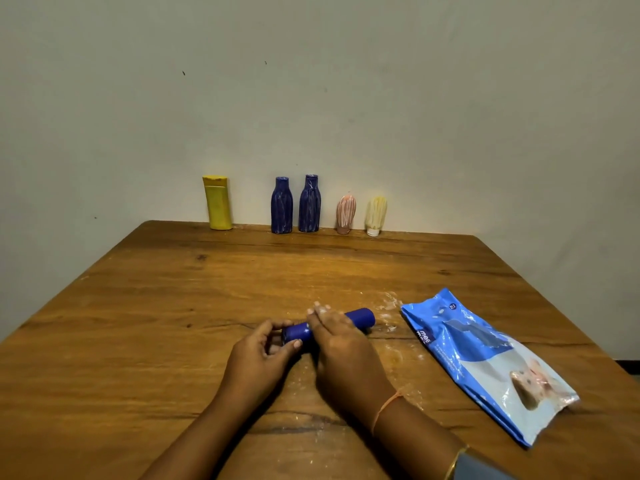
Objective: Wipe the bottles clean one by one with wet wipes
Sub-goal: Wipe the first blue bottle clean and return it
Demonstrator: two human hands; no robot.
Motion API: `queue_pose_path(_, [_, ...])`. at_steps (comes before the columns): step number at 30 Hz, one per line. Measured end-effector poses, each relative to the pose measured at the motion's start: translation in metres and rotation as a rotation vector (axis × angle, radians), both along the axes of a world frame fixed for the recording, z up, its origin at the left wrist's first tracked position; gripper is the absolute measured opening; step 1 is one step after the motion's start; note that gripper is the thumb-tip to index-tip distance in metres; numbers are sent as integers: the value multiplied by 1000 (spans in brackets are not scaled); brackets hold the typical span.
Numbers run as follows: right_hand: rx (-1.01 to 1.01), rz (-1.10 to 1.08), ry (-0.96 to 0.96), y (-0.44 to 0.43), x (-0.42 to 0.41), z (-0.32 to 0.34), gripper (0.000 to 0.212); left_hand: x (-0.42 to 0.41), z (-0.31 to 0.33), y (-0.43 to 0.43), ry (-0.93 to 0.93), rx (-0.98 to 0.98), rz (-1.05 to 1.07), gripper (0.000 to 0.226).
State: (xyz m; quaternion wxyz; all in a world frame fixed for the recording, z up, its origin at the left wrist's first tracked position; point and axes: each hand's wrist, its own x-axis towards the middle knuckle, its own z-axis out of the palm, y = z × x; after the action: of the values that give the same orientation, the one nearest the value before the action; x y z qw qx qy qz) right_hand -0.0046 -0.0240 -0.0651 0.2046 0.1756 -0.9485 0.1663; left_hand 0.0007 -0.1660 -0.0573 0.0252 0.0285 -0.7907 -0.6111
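A blue bottle [360,318] lies on its side on the wooden table [173,306], near the front middle. My left hand [259,358] pinches its left end between thumb and fingers. My right hand [343,355] lies across the bottle's middle with its fingers stretched over it, and a bit of white shows at the fingertips; whether that is a wipe I cannot tell. A blue and white wet wipes pack [485,362] lies flat to the right of my hands.
Along the wall at the table's far edge stand a yellow bottle [217,202], two streaked blue bottles [281,205] [309,203], a streaked pink bottle [345,214] and a streaked pale yellow bottle [375,216]. White smears mark the wood around my hands.
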Motion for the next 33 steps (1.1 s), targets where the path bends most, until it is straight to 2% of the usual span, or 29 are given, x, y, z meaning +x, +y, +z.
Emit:
queue_pose_path(2, [-54, -95, -42, 20, -6, 6, 55, -1, -1, 1, -20, 62, 7, 21])
queue_pose_path(5, [-141, -197, -104, 37, -14, 15, 52, -3, -1, 1, 0, 41, 11, 13])
queue_pose_path(10, [-65, -48, -38, 10, -4, 7, 58, -2, -1, 2, 15, 32, 32, 3])
queue_pose_path(15, [-33, 77, -1, -17, 3, -1, 52, -3, -4, 4, -26, 62, 92, 23])
queue_pose_path(18, [-60, 8, -62, 2, -4, 4, 52, -3, -2, 4, -77, 188, 117, 32])
queue_pose_path(20, [-106, -73, -124, 22, -10, 6, 50, -4, -2, 4, -56, 170, 124, 34])
queue_pose_path(22, [-116, -119, -166, 32, -14, 9, 49, -4, -2, 3, -32, 107, 101, 28])
queue_pose_path(24, [-99, -137, -175, 30, -15, 10, 49, -4, 0, 2, -58, 137, 47, 20])
queue_pose_path(26, [-101, -143, -156, 24, -13, 9, 51, -3, 2, 2, -89, 182, 15, 35])
queue_pose_path(33, [-93, 126, -67, -17, 11, 4, 53, -6, -3, 3, -61, 238, 47, 17])
